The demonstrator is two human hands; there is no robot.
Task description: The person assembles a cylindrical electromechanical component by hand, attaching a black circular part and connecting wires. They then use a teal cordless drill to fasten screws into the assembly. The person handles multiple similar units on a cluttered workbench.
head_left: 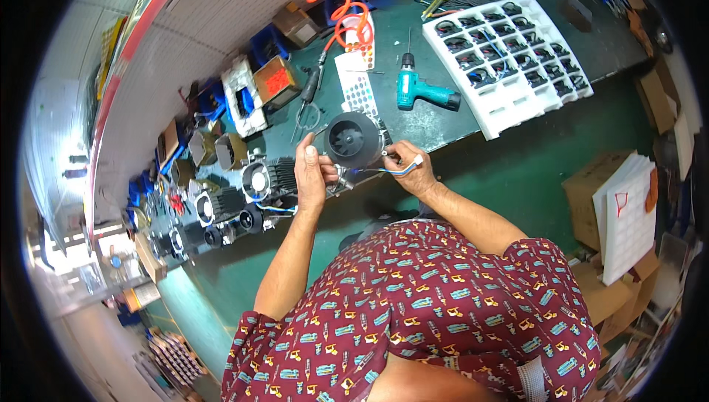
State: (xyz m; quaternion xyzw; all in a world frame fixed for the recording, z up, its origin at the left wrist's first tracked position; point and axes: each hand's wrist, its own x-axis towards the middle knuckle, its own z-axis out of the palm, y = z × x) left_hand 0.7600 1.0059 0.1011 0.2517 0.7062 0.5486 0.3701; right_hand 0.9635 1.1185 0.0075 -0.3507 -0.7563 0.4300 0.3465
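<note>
A round black blower fan, its bladed opening facing up, is held between my two hands at the front edge of the workbench. My left hand grips its left side, thumb up and fingers partly hidden beneath. On the right side, my right hand pinches the fan's edge with curled fingers. Thin blue and white wires run from the fan across my right fingers and end in a small white connector. Left of my left hand stands a finned black motor assembly with a white ring.
On the green bench lie a teal cordless drill, sticker sheets and a white foam tray of black wired parts. An orange coiled air hose hangs over it. More fan assemblies line the left edge. Cardboard boxes stand right.
</note>
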